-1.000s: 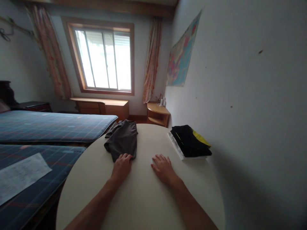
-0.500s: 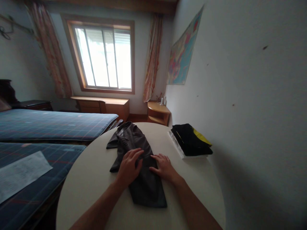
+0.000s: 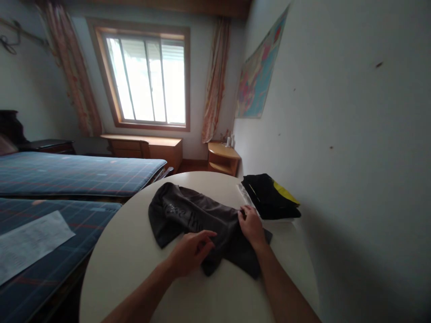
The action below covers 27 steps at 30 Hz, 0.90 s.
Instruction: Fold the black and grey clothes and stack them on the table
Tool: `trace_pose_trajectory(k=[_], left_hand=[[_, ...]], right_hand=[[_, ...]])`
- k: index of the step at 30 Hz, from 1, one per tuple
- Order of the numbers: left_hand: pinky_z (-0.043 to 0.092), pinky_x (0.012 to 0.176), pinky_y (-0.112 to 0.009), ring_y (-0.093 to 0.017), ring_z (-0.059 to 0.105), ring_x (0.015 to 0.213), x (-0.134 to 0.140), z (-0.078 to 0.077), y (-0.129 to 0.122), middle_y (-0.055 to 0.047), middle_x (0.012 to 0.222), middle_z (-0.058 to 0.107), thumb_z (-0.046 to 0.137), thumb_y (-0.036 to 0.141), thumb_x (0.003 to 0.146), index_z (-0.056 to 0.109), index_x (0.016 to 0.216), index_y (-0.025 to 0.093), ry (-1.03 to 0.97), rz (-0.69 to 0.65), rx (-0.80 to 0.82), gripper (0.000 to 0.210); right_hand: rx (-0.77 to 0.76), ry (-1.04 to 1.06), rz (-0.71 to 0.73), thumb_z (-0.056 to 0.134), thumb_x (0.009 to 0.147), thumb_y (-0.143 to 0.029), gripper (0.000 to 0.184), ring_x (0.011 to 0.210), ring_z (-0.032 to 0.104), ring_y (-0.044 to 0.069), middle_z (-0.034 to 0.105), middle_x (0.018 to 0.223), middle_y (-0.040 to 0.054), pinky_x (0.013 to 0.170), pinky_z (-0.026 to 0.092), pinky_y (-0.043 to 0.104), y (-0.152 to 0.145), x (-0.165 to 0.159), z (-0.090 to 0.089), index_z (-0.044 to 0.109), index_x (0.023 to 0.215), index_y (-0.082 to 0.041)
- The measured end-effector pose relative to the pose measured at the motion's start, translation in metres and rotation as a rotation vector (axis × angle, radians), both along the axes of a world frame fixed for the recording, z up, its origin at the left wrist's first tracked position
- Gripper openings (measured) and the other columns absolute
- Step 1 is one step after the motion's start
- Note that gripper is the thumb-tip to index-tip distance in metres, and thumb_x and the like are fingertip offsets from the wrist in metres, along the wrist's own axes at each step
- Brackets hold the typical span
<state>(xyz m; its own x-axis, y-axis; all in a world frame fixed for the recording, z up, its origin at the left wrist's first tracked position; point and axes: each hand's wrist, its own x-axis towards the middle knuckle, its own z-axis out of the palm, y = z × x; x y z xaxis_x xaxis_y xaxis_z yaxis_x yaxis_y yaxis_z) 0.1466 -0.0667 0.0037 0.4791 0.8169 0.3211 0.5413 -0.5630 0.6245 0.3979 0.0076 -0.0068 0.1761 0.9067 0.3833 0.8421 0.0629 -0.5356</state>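
A dark grey T-shirt [image 3: 215, 215] with black lettering lies slantwise across the round table, folded lengthwise with its sleeves sticking out. My right hand [image 3: 252, 226] has its fingers closed on the shirt's upper edge, near the right end. Over the lower edge of the shirt, around its middle, is my left hand [image 3: 191, 252]. Its fingers are loosely bent, with a gap between them and the thumb, and no cloth shows between them.
Folded black and yellow clothing [image 3: 269, 197] rests on a white packet by the wall, close to my right hand. The round white table [image 3: 114, 273] carries everything. Plaid mattresses [image 3: 77, 175] are on the left, one with a paper sheet [image 3: 33, 242].
The shirt has turned from pointing towards me to lying across the table, its near end swung right. My right hand moved right with it; my left hand moved slightly nearer and right.
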Motion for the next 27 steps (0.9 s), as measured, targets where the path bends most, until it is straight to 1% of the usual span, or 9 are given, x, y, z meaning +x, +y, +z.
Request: trace_pose_trajectory(k=[2, 6, 8, 10, 13, 15, 20, 23, 27], left_hand=[[0.051, 0.068, -0.021, -0.012, 0.066, 0.067, -0.002, 0.001, 0.002, 0.000, 0.088, 0.074, 0.046, 0.032, 0.096, 0.067, 0.111, 0.025, -0.057, 0.024, 0.064, 0.027], [0.046, 0.102, -0.037, -0.022, 0.063, 0.107, -0.033, -0.009, 0.031, -0.007, 0.116, 0.068, 0.046, 0.027, 0.093, 0.063, 0.116, 0.024, -0.090, 0.506, 0.322, 0.029], [0.038, 0.112, -0.045, -0.028, 0.052, 0.126, -0.053, -0.021, 0.050, -0.013, 0.132, 0.058, 0.049, 0.028, 0.089, 0.055, 0.128, 0.018, -0.056, 0.687, 0.349, 0.040], [0.032, 0.115, -0.052, -0.033, 0.041, 0.137, -0.069, -0.037, 0.065, -0.017, 0.141, 0.050, 0.048, 0.031, 0.091, 0.049, 0.134, 0.015, -0.024, 0.788, 0.294, 0.046], [0.029, 0.116, -0.055, -0.033, 0.034, 0.142, -0.077, -0.056, 0.077, -0.017, 0.145, 0.047, 0.041, 0.031, 0.095, 0.044, 0.138, 0.015, -0.061, 0.734, 0.195, 0.046], [0.029, 0.117, -0.053, -0.031, 0.032, 0.144, -0.074, -0.062, 0.077, -0.016, 0.147, 0.045, 0.037, 0.030, 0.096, 0.039, 0.143, 0.016, -0.105, 0.658, 0.187, 0.049], [0.028, 0.117, -0.054, -0.034, 0.018, 0.149, -0.060, -0.062, 0.060, -0.018, 0.161, 0.017, 0.056, 0.036, 0.087, 0.018, 0.154, 0.018, -0.067, 0.481, 0.228, 0.080], [0.027, 0.116, -0.058, -0.039, 0.012, 0.149, -0.055, -0.063, 0.053, -0.020, 0.163, 0.007, 0.071, 0.037, 0.074, 0.012, 0.154, 0.017, -0.004, 0.392, 0.248, 0.101], [0.032, 0.116, -0.052, -0.035, 0.022, 0.147, -0.057, -0.061, 0.054, -0.024, 0.154, 0.027, 0.067, 0.026, 0.075, 0.035, 0.138, 0.012, -0.009, 0.412, 0.264, 0.072]], right_hand=[[-0.020, -0.011, 0.074, 0.047, 0.093, -0.041, 0.046, 0.134, 0.045, 0.027, 0.047, 0.144, 0.0162, 0.112, 0.035, 0.037, -0.007, -0.006, 0.001, 0.062, 0.127, -0.014], [-0.170, -0.113, 0.334, 0.056, 0.083, -0.068, 0.072, 0.144, 0.030, 0.032, 0.036, 0.155, 0.0127, 0.116, 0.029, 0.044, -0.032, -0.034, 0.005, 0.056, 0.136, -0.021], [-0.251, -0.160, 0.424, 0.064, 0.075, -0.071, 0.080, 0.143, 0.031, 0.034, 0.042, 0.152, 0.0119, 0.113, 0.030, 0.048, -0.042, -0.045, 0.006, 0.054, 0.139, -0.024], [-0.281, -0.187, 0.454, 0.069, 0.075, -0.064, 0.073, 0.135, 0.043, 0.033, 0.054, 0.141, 0.0122, 0.108, 0.036, 0.047, -0.047, -0.050, 0.007, 0.057, 0.135, -0.023], [-0.263, -0.170, 0.417, 0.066, 0.084, -0.043, 0.037, 0.111, 0.062, 0.027, 0.070, 0.115, 0.0084, 0.095, 0.045, 0.036, -0.042, -0.048, 0.008, 0.069, 0.115, -0.024], [-0.241, -0.105, 0.372, 0.061, 0.087, -0.036, 0.022, 0.100, 0.066, 0.024, 0.073, 0.102, 0.0056, 0.087, 0.047, 0.032, -0.034, -0.041, 0.009, 0.072, 0.103, -0.024], [0.091, 0.122, 0.088, 0.052, 0.089, -0.032, 0.028, 0.100, 0.066, 0.024, 0.070, 0.106, 0.0099, 0.091, 0.048, 0.035, -0.009, -0.007, 0.007, 0.066, 0.109, -0.018], [0.259, 0.112, 0.004, 0.052, 0.086, -0.029, 0.030, 0.103, 0.062, 0.026, 0.066, 0.109, 0.0136, 0.095, 0.047, 0.040, -0.001, 0.005, 0.005, 0.061, 0.111, -0.015], [0.335, -0.048, 0.145, 0.052, 0.087, -0.027, 0.017, 0.115, 0.055, 0.027, 0.062, 0.117, 0.0137, 0.105, 0.040, 0.045, -0.016, -0.012, 0.014, 0.063, 0.097, -0.019]])
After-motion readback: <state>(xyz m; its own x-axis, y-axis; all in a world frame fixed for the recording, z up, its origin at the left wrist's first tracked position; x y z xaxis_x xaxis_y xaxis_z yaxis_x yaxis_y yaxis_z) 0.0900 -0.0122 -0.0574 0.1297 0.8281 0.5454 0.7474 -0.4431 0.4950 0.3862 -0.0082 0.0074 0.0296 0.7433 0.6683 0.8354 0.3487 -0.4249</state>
